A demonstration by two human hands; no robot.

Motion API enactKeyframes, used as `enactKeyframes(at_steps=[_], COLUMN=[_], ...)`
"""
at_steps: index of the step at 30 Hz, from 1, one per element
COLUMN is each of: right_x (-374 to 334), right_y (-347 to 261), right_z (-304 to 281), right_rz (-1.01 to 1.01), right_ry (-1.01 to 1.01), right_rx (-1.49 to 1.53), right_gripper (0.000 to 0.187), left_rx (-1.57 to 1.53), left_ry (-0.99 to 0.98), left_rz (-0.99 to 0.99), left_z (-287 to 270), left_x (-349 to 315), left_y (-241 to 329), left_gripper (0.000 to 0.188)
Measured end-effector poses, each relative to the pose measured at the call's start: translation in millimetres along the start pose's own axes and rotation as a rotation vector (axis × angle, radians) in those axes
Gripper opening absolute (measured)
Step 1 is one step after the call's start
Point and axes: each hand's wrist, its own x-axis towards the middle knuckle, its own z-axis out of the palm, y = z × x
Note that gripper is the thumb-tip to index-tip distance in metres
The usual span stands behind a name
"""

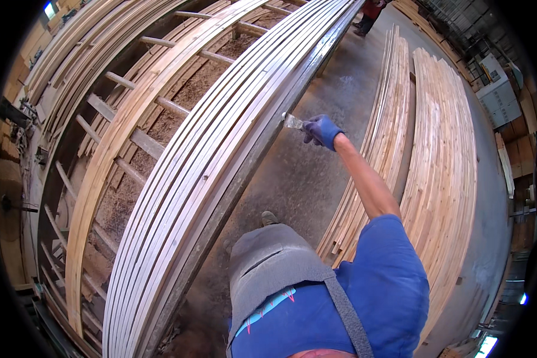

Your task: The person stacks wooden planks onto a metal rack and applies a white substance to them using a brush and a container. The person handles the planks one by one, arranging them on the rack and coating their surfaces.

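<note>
head view: right hand (pixel 322 130), in a blue glove, stretched out at arm's length and clenched around the handle of a putty knife (pixel 293 122), blade tip touching the outer edge of the long stack of wooden slats (pixel 221 149). left hand not in view, so cannot tell whether open or closed. probably filling or scraping along the slat edge; best done with the blade held flat and at a low angle to the wood, drawn in a steady stroke along the grain, wrist firm, body close enough to avoid overreaching.

putty knife: short, pale metal blade, broad and flat, looks smeared with light filler, though too small to be sure; handle hidden inside the glove. sits just beside the dark lower rail of the stack, above the grey concrete floor (pixel 316 179).

slats: pale, thin, many side by side, bent by the lens into a long arc. further piles of boards (pixel 441 155) lie on the floor to the right, well apart from the hand. grey apron (pixel 268 262) and blue shirt in the foreground.
</note>
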Motion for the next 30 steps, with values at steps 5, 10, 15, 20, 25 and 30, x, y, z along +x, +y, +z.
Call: enactKeyframes(at_steps=[5,10,15,20,25,30], right_x=[-3,-11,-29,-27,-12,3], right_y=[-21,-29,-29,-39,-8,46], right_z=[0,0,-18,-47,-38,-6], right_rz=[0.014,0.026,-0.069,-0.196,-0.091,-0.003], right_ry=[-0.037,-0.026,-0.099,-0.079,0.028,0.065], right_rx=[-0.002,0.061,0.189,0.094,0.031,0.203], right_gripper=[0.028,0.029,0.031,0.034,0.036,0.032], left_rx=[0.026,0.037,0.101,0.133,0.138,0.162], left_ry=[-0.032,-0.056,-0.076,-0.083,-0.091,-0.082], left_rz=[0.028,0.035,0.063,0.091,0.124,0.143], left_z=[-8,-23,-32,-27,-15,-6], left_x=[21,33,40,48,51,41], left_y=[7,15,15,15,13,-2], left_gripper=[0.042,0.041,0.04,0.039,0.039,0.038])
